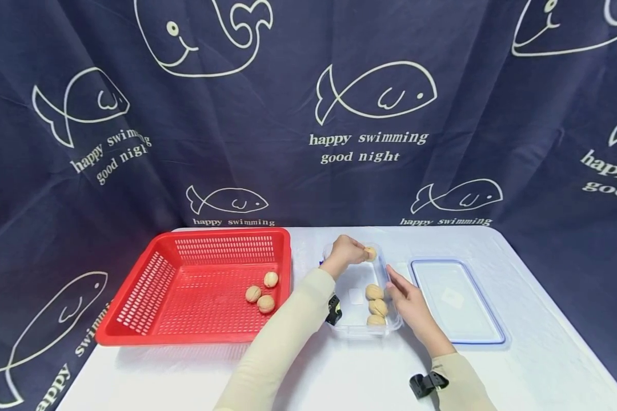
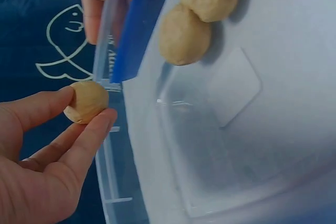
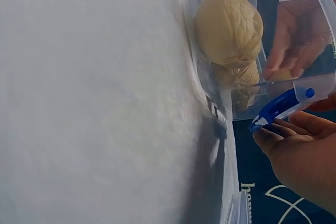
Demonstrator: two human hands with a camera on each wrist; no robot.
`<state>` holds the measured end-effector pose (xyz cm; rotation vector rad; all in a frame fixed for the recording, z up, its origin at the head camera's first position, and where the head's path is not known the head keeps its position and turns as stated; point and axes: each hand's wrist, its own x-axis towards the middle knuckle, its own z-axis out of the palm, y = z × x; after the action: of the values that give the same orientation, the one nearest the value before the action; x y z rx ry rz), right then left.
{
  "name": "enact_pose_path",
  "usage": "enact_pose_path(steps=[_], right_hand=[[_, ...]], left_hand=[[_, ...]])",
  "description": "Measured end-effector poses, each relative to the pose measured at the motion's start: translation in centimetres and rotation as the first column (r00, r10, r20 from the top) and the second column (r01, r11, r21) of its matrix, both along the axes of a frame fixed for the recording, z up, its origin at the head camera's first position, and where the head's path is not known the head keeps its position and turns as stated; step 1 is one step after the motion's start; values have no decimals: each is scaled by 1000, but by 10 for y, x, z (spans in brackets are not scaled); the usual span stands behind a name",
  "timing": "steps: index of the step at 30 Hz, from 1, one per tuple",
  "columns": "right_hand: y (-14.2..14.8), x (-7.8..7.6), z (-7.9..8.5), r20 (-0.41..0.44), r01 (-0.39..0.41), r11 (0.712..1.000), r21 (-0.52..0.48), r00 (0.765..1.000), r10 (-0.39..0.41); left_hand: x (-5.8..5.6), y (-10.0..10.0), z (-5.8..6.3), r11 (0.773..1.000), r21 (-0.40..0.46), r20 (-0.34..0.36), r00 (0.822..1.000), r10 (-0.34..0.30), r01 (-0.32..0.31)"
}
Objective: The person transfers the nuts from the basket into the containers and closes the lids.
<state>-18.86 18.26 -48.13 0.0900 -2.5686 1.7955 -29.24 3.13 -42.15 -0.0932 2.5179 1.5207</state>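
My left hand (image 1: 347,251) pinches a walnut (image 2: 86,102) between thumb and fingertips, over the far right corner of a clear plastic container (image 1: 360,330). Inside the container, three walnuts (image 1: 377,307) sit in a row along its right wall. Against the outer side of that wall rests my right hand (image 1: 410,303), its fingers fairly straight and pointing away from me. In the right wrist view its fingertips touch the container near a blue piece (image 3: 281,108) on the side.
A red perforated basket (image 1: 195,338) stands on the left with three walnuts (image 1: 265,303) near its right side. The clear lid with a blue edge (image 1: 460,302) lies flat to the right. A dark printed curtain (image 1: 288,114) hangs behind the white table (image 1: 540,342).
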Motion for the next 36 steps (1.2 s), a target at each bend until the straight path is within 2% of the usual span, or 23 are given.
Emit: enact_pose_path(steps=[6,12,20,25,30,34,36], right_hand=[[1,0,-2,-3,6,1000,3,1000,-6],[0,1,-1,-9,2,1000,-3,1000,-2],[1,0,-2,-17,5,1000,-1,1000,-5],[0,0,-2,-21,0,1000,-4,1000,0],[0,0,-2,-11,7,1000,2,1000,-7],[1,0,-1,-5,10,1000,12,1000,-10],[1,1,0,2,7,1000,13,1000,-7]], left_hand=[[-8,7,-9,993,-115,91,995,-25,36],[-9,13,-15,970,-224,145,988,-58,90],[-9,18,-16,976,-183,162,983,-90,119],[-8,18,-16,968,-210,166,981,-101,135],[-10,15,-9,977,-163,202,974,-101,135],[-13,11,7,977,-152,206,972,-115,148],[-13,8,17,970,-170,200,970,-140,175]])
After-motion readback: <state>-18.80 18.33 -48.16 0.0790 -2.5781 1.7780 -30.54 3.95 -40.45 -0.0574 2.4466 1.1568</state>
